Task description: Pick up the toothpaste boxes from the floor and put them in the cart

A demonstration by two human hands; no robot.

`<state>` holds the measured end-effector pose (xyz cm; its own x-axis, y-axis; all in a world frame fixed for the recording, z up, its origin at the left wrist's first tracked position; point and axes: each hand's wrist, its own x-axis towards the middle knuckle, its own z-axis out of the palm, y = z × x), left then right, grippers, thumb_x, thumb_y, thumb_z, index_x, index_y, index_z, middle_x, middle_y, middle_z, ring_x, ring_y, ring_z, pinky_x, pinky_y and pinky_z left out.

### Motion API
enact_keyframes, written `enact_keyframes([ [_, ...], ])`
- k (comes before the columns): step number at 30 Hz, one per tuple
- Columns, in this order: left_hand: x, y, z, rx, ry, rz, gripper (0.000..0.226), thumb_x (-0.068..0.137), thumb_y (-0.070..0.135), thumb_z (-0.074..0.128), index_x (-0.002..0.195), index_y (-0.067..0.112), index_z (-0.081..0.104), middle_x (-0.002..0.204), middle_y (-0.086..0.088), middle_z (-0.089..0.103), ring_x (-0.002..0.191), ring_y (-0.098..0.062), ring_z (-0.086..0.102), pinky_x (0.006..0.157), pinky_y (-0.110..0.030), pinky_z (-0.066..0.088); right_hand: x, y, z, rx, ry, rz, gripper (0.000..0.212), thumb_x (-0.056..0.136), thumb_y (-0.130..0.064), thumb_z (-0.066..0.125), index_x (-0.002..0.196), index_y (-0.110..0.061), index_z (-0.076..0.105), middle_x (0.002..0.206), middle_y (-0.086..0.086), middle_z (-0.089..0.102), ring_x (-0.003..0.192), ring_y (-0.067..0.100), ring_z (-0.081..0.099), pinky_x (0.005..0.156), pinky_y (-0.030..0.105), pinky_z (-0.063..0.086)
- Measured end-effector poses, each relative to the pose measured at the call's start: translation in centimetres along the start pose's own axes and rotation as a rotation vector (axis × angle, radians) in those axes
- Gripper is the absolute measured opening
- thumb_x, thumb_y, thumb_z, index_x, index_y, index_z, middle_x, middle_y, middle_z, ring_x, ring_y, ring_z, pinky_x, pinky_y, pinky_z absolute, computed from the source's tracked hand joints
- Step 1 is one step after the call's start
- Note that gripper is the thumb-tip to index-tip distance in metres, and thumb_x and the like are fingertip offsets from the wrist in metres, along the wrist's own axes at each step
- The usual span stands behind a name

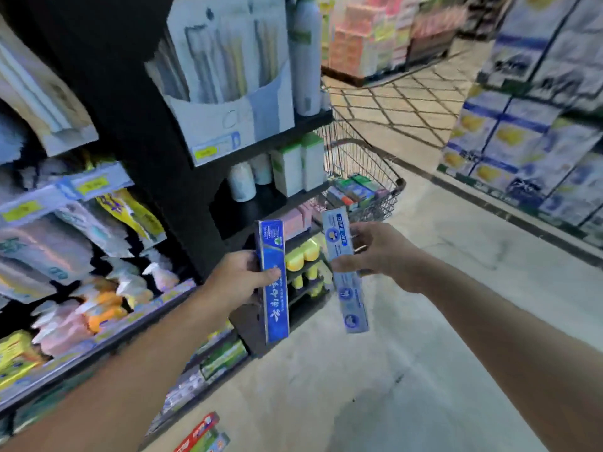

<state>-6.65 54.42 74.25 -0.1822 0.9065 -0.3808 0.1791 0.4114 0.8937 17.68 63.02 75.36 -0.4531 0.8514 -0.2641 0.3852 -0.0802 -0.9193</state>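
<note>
Down at the bottom edge, two more toothpaste boxes (202, 433) lie on the gray floor (375, 370), one red and one green, right beside the foot of the shelves (98, 337). Higher up, two bare arms reach forward. The left hand (239, 277) grips a dark blue box (273, 282) around its middle, with the thumb across the front. This box stands almost straight up. The right hand (368, 249) holds a light blue box (344, 269) with its fingers curled around it. That box is also upright and leans a little. The two boxes are near each other but do not touch. Behind the hands stands a wire cart (368, 177) next to the end of the black shelves. Some boxes (354, 190) already lie inside it. Farther away, across the aisle on the right, big blue and white packs (528, 132) are stacked high.
</note>
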Motion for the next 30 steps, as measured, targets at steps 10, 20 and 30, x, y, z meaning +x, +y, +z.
enact_keyframes([
  [10, 12.5, 8.5, 13.8, 0.059, -0.178, 0.038, 0.014, 0.092, 0.007, 0.068, 0.102, 0.018, 0.067, 0.098, -0.003, 0.075, 0.085, -0.018, 0.074, 0.078, -0.042, 0.061, 5.1, 4.2, -14.8, 0.061, 0.173, 0.068, 0.05, 0.064, -0.026, 0.092, 0.108, -0.02, 0.068, 0.089, 0.0, 0.076, 0.088, 0.028, 0.073, 0.081, 0.058, 0.057],
  [20, 28.7, 15.9, 21.5, 0.19, -0.302, 0.068, 0.013, 0.09, 0.018, 0.072, 0.103, 0.021, 0.069, 0.099, 0.001, 0.076, 0.093, -0.022, 0.073, 0.088, -0.051, 0.058, 14.9, 5.6, -26.0, 0.068, 0.316, 0.153, 0.051, 0.064, -0.022, 0.092, 0.107, -0.025, 0.064, 0.096, 0.001, 0.073, 0.087, 0.018, 0.071, 0.075, 0.038, 0.063],
  [30, 41.3, 21.3, 28.3, 0.282, -0.351, 0.045, 0.018, 0.091, 0.026, 0.071, 0.108, 0.021, 0.067, 0.107, 0.002, 0.074, 0.098, -0.021, 0.07, 0.09, -0.048, 0.056, 23.7, 8.1, -36.8, 0.076, 0.352, 0.198, 0.059, 0.069, -0.019, 0.089, 0.122, -0.017, 0.062, 0.099, 0.001, 0.072, 0.09, 0.018, 0.07, 0.075, 0.033, 0.062],
])
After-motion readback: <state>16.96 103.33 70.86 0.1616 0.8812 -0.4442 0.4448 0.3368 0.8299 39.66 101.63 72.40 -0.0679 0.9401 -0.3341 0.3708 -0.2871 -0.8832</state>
